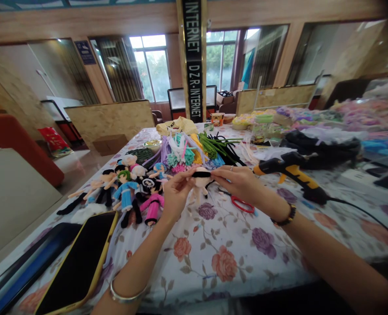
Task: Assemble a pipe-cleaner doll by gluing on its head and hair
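Between my two hands is a small pale doll (199,191) with a strip of black pipe cleaner (201,174) across its head. My left hand (178,192) pinches the strip's left end against the head. At the right end, the fingers of my right hand (239,183) are closed on the same strip. Red-handled scissors (242,204) lie under my right wrist, their blades partly hidden. To the left of my left hand lie several finished-looking dolls, among them one in a blue robe (125,196) and one in pink (153,204).
Bundles of coloured pipe cleaners (180,151) lie behind the doll. A glue gun (290,175) with a black cord rests at right. A yellow-cased phone (78,262) is at front left. Black bag (321,148) and pastel materials (371,105) fill the right back of the flowered tablecloth (207,245).
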Tool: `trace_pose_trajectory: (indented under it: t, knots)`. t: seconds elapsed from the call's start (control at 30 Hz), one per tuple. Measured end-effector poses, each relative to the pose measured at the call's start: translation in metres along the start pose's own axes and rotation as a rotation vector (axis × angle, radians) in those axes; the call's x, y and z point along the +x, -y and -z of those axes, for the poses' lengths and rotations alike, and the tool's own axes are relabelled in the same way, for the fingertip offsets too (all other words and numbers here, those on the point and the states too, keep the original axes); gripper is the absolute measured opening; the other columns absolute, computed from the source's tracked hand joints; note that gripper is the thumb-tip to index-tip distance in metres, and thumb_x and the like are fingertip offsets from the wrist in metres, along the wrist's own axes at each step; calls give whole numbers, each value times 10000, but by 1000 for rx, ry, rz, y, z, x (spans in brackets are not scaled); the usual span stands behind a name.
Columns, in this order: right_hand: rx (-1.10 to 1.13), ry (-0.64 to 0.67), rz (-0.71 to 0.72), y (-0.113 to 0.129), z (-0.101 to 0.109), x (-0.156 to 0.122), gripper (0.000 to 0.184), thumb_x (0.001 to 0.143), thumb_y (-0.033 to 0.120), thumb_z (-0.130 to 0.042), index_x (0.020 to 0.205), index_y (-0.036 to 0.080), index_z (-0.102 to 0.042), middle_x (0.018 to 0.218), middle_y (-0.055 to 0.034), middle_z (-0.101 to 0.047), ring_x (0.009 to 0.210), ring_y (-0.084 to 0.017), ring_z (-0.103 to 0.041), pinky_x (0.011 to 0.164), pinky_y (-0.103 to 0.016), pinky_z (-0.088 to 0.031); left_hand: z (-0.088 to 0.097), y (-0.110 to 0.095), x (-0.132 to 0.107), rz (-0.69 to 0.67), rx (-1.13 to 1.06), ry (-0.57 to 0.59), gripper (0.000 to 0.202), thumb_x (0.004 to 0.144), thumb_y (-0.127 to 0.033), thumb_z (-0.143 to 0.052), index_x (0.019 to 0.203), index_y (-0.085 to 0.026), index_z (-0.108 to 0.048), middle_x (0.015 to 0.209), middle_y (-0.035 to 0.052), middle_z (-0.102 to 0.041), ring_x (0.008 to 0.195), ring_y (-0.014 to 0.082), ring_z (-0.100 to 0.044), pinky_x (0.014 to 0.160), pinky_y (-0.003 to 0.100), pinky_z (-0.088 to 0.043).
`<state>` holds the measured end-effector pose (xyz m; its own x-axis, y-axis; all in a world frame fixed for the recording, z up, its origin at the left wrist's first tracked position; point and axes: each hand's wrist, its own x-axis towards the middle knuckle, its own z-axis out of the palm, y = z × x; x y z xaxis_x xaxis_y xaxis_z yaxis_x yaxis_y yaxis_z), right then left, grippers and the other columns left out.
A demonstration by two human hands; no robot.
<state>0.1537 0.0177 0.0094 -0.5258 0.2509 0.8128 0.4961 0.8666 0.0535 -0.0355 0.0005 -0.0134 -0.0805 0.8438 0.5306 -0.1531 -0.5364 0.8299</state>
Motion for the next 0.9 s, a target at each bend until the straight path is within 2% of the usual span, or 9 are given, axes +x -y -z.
trace_pose_trajectory:
  t: [0.07, 0.17, 0.27, 0.37, 0.5, 0.6, 0.7, 0.8, 0.9]
  knots:
    - [11, -5, -40, 3, -1, 1, 178, 873, 189, -502, 877, 170, -679, 801, -62, -711, 688, -152, -659, 608, -235, -491, 2, 1, 1, 18, -1, -12, 254, 637, -326, -745, 840, -179, -703, 903, 61, -715, 857, 181, -658, 785, 302, -519]
    - [82, -30, -188, 9, -2, 5, 157, 856, 208, -535, 850, 178, -689, 813, -52, -720, 709, -150, -665, 641, -230, -502, 4, 3, 3, 74, -61, -46, 261, 618, -353, -754, 792, -167, -697, 818, 35, -713, 745, 135, -647, 723, 254, -516]
    - [249, -57, -376, 15, -1, 10, 150, 845, 215, -547, 863, 190, -694, 783, -27, -718, 703, -144, -664, 670, -233, -513, 2, 1, 6, 154, -192, -87, 258, 569, -359, -782, 708, -168, -677, 714, -9, -688, 635, 85, -611, 657, 209, -506]
    - [488, -69, -555, 18, -1, 13, 199, 871, 275, -500, 908, 193, -678, 786, -19, -706, 711, -147, -665, 691, -256, -529, 0, -3, 7, 211, -286, -116, 269, 520, -337, -810, 667, -166, -662, 674, -27, -670, 603, 70, -597, 620, 190, -502]
    - [695, -74, -667, 21, -4, 13, 253, 862, 367, -497, 879, 176, -663, 807, -33, -691, 740, -158, -661, 711, -282, -540, 0, -5, 6, 219, -313, -124, 272, 503, -316, -821, 670, -167, -666, 686, -28, -674, 603, 71, -599, 620, 196, -511]
    - [632, -89, -702, 22, -5, 13, 195, 777, 355, -618, 835, 177, -673, 773, -32, -697, 719, -169, -661, 687, -281, -536, 0, -4, 6, 204, -288, -78, 235, 562, -301, -795, 734, -183, -685, 726, -18, -687, 645, 80, -612, 639, 201, -511]
    - [545, -107, -691, 23, -4, 13, 171, 774, 341, -620, 796, 182, -679, 742, -31, -703, 668, -167, -657, 633, -272, -525, 1, 0, 6, 177, -235, 1, 282, 602, -273, -774, 866, -214, -696, 853, 9, -709, 771, 116, -637, 713, 228, -509]
    - [410, -94, -607, 22, -2, 13, 172, 813, 312, -573, 769, 178, -671, 715, -32, -700, 638, -156, -648, 602, -255, -500, 2, 4, 5, 147, -185, 87, 407, 568, -213, -790, 961, -225, -685, 977, 32, -706, 931, 163, -630, 816, 260, -490]
    - [197, -62, -482, 20, -4, 11, 168, 841, 281, -530, 779, 173, -643, 704, -39, -692, 631, -150, -638, 597, -245, -466, 2, 7, 3, 159, -126, 146, 470, 565, -190, -788, 1018, -225, -670, 1056, 44, -688, 1012, 197, -610, 845, 286, -487]
